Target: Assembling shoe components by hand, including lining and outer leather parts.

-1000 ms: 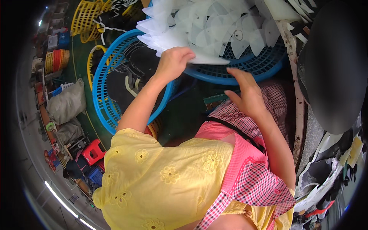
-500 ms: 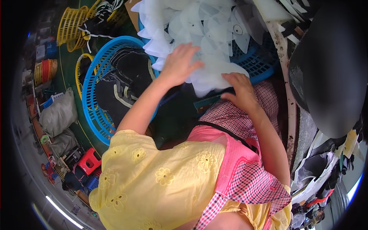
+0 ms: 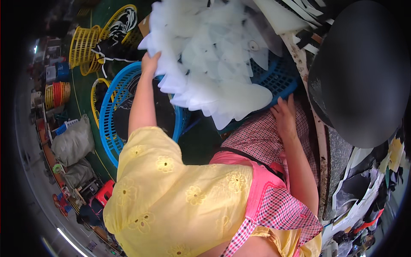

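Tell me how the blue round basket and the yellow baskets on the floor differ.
The blue round basket lies near the person, just below the left hand; the yellow baskets sit farther off. The blue one holds dark pieces, while one yellow basket lies tipped on its side and another holds black-and-white pieces. The blue one looks larger. Both kinds are slatted plastic and rest on the green floor.

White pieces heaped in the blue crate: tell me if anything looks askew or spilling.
The heap of translucent white fan-shaped sheets is piled loosely and overhangs the blue plastic crate's near rim, toward the lap. The left hand touches the heap's left edge; the right hand rests by the crate.
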The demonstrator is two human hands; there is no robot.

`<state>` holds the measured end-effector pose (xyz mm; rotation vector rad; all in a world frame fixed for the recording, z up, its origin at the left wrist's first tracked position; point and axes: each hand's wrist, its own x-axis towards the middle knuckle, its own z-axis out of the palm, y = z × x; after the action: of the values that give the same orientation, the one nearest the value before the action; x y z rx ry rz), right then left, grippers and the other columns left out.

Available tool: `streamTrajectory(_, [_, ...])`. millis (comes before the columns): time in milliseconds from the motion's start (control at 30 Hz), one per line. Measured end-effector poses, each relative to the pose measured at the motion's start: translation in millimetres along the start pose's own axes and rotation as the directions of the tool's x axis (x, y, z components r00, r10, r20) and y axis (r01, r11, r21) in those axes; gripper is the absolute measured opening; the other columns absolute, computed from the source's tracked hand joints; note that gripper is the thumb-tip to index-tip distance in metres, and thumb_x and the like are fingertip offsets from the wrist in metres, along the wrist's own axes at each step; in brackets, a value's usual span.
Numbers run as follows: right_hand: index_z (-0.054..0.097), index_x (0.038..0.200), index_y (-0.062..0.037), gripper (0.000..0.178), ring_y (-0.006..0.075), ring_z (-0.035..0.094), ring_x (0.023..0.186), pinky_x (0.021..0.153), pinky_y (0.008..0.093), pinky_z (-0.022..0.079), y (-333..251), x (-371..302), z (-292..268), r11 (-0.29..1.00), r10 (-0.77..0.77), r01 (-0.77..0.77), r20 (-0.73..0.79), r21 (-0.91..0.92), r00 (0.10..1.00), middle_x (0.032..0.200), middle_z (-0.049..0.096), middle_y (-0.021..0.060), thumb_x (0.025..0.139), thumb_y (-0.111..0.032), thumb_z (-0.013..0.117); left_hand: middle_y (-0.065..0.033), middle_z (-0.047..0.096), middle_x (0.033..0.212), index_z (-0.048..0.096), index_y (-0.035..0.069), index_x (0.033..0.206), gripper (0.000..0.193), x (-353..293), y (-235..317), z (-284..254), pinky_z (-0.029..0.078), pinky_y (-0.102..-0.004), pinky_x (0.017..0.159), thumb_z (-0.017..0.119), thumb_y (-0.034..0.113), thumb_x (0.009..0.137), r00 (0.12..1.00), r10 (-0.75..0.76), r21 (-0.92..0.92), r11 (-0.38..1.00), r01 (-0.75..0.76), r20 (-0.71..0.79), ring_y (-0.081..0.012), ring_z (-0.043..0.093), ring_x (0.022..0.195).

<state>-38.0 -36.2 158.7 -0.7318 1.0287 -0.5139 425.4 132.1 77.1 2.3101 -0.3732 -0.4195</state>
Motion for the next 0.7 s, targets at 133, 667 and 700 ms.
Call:
streamTrajectory(133, [0.020, 0.138, -0.0078, 0.061, 0.0199, 0.046, 0.110, 0.097, 0.0361, 0.032, -8, 40, -4, 0.975, -0.222, 0.215, 0.168, 0.061, 0.960, 0.124, 0.046, 0.0058, 0.087, -0.019, 0.051, -0.0146, 0.062, 0.102, 0.054, -0.006, 0.110, 0.044, -69, 10, -30, 0.047, -0.0324, 0.076, 0.066, 0.020, 0.076, 0.972, -0.233, -0.156, 0.961, 0.227, -0.021, -0.0225, 0.061, 0.087])
streamTrajectory(667, [0.039, 0.126, -0.0047, 0.060, 0.0198, 0.051, 0.101, 0.086, 0.0368, 0.038, 13, 6, -1, 0.947, 0.192, -0.184, -0.005, 0.262, 0.981, 0.113, 0.051, 0.0085, 0.089, -0.052, 0.038, -0.0129, 0.062, 0.099, 0.061, 0.007, 0.104, 0.034, -206, 180, 64, 0.044, -0.0354, 0.082, 0.062, 0.024, 0.074, 0.575, 0.597, -0.100, 0.737, -0.668, 0.560, -0.0306, 0.057, 0.092])
streamTrajectory(700, [0.038, 0.125, -0.0033, 0.058, 0.0211, 0.052, 0.100, 0.085, 0.0350, 0.040, 23, -6, -4, 0.958, 0.185, -0.201, 0.094, 0.207, 0.978, 0.112, 0.052, 0.0106, 0.089, -0.049, 0.041, -0.0137, 0.063, 0.093, 0.063, 0.007, 0.098, 0.032, -203, 176, 81, 0.045, -0.0355, 0.077, 0.060, 0.028, 0.074, 0.518, 0.501, -0.064, 0.759, -0.648, 0.693, -0.0302, 0.059, 0.087])
